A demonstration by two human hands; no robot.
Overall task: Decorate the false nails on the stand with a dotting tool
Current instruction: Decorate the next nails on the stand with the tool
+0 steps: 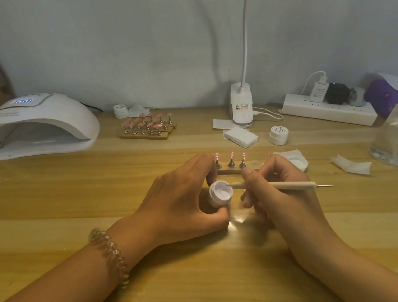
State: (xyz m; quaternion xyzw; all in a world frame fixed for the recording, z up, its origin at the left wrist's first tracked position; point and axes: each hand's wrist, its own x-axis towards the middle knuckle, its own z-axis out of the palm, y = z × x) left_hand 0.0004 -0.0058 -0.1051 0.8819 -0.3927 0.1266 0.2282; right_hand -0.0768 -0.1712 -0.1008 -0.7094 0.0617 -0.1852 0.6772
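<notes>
Wooden table (208, 286): nail stand (230, 171), curing lamp (38, 124)

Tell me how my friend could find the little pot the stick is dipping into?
Start at the wooden table and find the left hand, the one with a coiled band on its wrist. It holds a small white jar tipped toward the camera. Unlike the two lidded white jars farther back, this one is open, with the tip of the dotting tool inside.

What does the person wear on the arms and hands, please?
Both forearms are bare, with no sleeves in view. The left wrist carries a clear, pale coiled band, like a spiral hair tie. The right wrist has nothing on it. No gloves or rings show on either hand.
</notes>
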